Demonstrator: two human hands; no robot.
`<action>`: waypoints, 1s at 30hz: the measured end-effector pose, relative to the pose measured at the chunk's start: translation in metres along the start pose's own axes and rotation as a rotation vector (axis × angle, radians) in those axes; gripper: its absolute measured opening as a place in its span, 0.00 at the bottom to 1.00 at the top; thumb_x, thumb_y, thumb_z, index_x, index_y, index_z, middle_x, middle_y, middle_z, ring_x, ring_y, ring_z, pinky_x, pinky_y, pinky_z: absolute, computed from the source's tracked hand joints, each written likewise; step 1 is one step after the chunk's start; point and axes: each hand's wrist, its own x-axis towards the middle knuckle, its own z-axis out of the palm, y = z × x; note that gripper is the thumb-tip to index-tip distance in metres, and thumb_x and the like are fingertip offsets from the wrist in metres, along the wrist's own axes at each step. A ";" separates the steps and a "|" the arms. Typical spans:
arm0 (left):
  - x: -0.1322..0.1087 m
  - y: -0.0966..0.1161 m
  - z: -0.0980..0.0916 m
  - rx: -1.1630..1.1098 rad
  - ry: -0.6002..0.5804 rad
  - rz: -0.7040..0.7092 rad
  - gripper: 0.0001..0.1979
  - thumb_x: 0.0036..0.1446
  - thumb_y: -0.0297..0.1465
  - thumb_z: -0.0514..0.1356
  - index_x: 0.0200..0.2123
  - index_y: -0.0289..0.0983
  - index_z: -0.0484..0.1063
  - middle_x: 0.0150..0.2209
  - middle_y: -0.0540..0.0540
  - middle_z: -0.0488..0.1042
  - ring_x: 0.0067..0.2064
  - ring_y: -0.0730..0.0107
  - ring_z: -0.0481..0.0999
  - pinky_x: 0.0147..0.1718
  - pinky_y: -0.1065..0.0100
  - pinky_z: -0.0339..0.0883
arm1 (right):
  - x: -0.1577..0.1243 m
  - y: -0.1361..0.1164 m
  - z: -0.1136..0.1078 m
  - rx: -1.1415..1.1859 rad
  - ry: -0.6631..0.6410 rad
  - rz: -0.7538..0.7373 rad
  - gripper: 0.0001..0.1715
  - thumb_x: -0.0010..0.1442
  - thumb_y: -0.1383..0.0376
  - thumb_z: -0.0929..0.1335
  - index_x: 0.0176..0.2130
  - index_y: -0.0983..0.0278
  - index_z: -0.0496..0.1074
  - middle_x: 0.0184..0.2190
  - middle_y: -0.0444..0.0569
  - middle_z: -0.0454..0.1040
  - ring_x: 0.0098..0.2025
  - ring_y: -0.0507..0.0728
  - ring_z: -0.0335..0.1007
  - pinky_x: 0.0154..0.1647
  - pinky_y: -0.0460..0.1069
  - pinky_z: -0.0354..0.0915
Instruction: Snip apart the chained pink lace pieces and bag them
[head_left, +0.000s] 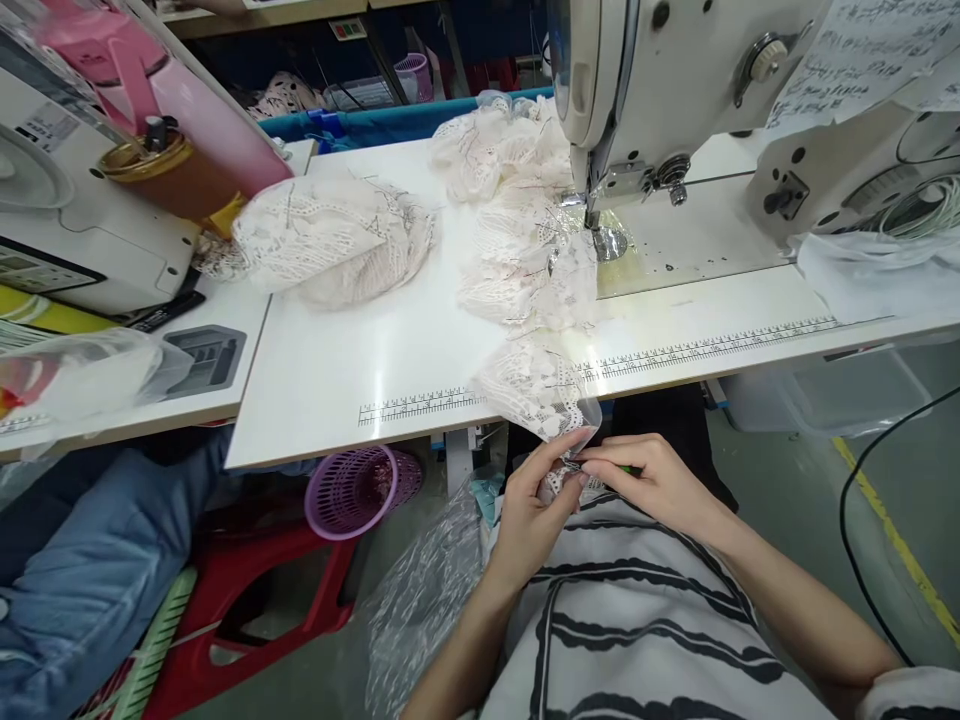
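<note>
My left hand (pixel 534 505) pinches the near end of a white lace strip (pixel 534 378) just off the table's front edge, over my lap. Close against it, my right hand (pixel 651 478) is closed around a small green-handled tool (pixel 630 470). Its dark, thin tip meets the lace between both hands; its exact kind is mostly hidden by my fingers. From my hands the lace runs back over the table edge into a gathered heap (pixel 517 250) beside the sewing machine's needle and presser foot (pixel 592 215).
A second lace bundle (pixel 337 235) lies on the table's left part. The sewing machine (pixel 675 70) stands at the right, a ruler strip (pixel 705 345) along the front edge. A brown cup (pixel 169 175) and pink bottle (pixel 195 110) stand left. A purple basket (pixel 352 490) and red stool (pixel 247 590) sit below.
</note>
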 end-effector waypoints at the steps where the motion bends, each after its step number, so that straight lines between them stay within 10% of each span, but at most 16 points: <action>1: 0.000 -0.001 0.000 -0.004 0.001 0.001 0.19 0.59 0.30 0.59 0.52 0.52 0.70 0.51 0.48 0.72 0.30 0.77 0.68 0.25 0.76 0.67 | 0.000 0.000 0.000 0.000 -0.004 0.002 0.14 0.67 0.61 0.63 0.45 0.57 0.77 0.38 0.45 0.76 0.36 0.54 0.72 0.31 0.46 0.64; 9: -0.025 -0.019 0.000 0.007 0.234 -0.011 0.37 0.58 0.34 0.60 0.65 0.55 0.44 0.54 0.43 0.65 0.29 0.79 0.66 0.27 0.74 0.65 | -0.008 -0.005 0.004 0.014 0.171 -0.190 0.07 0.60 0.66 0.70 0.40 0.63 0.77 0.29 0.45 0.74 0.27 0.50 0.68 0.24 0.43 0.62; 15: -0.041 -0.032 -0.014 -0.245 0.378 -0.321 0.23 0.54 0.38 0.64 0.53 0.43 0.67 0.38 0.49 0.68 0.23 0.85 0.57 0.21 0.77 0.55 | 0.021 -0.003 0.004 -0.762 0.316 -0.507 0.30 0.57 0.79 0.60 0.56 0.60 0.68 0.59 0.52 0.63 0.26 0.48 0.66 0.22 0.46 0.58; 19: -0.032 -0.028 -0.035 -0.436 0.482 -0.303 0.21 0.53 0.39 0.65 0.49 0.40 0.70 0.34 0.51 0.69 0.19 0.87 0.50 0.17 0.78 0.51 | 0.038 -0.007 0.002 -0.744 0.378 -0.622 0.21 0.58 0.79 0.59 0.43 0.65 0.74 0.43 0.48 0.76 0.30 0.51 0.71 0.26 0.46 0.60; 26: 0.001 -0.030 -0.055 -0.666 0.276 -0.530 0.16 0.53 0.39 0.64 0.40 0.35 0.74 0.27 0.48 0.73 0.27 0.71 0.71 0.28 0.71 0.66 | -0.007 -0.033 0.022 0.117 -0.560 -0.438 0.17 0.53 0.77 0.68 0.42 0.66 0.77 0.36 0.44 0.78 0.36 0.50 0.73 0.36 0.41 0.63; 30: 0.016 -0.024 -0.044 -0.729 0.154 -0.589 0.22 0.56 0.45 0.58 0.44 0.33 0.74 0.31 0.42 0.75 0.33 0.63 0.75 0.35 0.64 0.70 | -0.019 -0.015 0.063 0.420 -0.748 -0.097 0.10 0.57 0.63 0.71 0.38 0.67 0.78 0.29 0.43 0.74 0.29 0.48 0.67 0.30 0.40 0.60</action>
